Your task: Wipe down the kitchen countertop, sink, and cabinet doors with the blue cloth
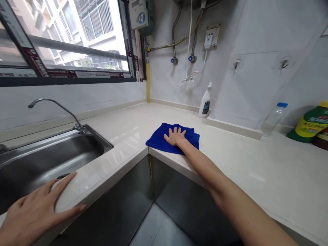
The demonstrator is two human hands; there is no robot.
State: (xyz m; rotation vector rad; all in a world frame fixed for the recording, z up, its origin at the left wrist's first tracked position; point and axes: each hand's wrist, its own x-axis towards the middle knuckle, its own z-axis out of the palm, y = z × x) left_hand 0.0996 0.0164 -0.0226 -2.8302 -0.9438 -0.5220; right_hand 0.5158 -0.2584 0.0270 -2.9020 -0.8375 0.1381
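Observation:
My right hand (175,136) lies flat with fingers spread on a folded blue cloth (160,138), pressing it on the cream countertop (230,160) near the inner corner edge. My left hand (38,208) rests open on the counter's front edge beside the steel sink (46,157), thumb over the rim, holding nothing.
A curved tap (55,107) stands behind the sink. A white squeeze bottle (205,101) stands at the back wall. A clear bottle with a blue cap (274,118) and green and yellow packages (311,124) sit at the far right. Dark cabinet fronts (143,198) lie below.

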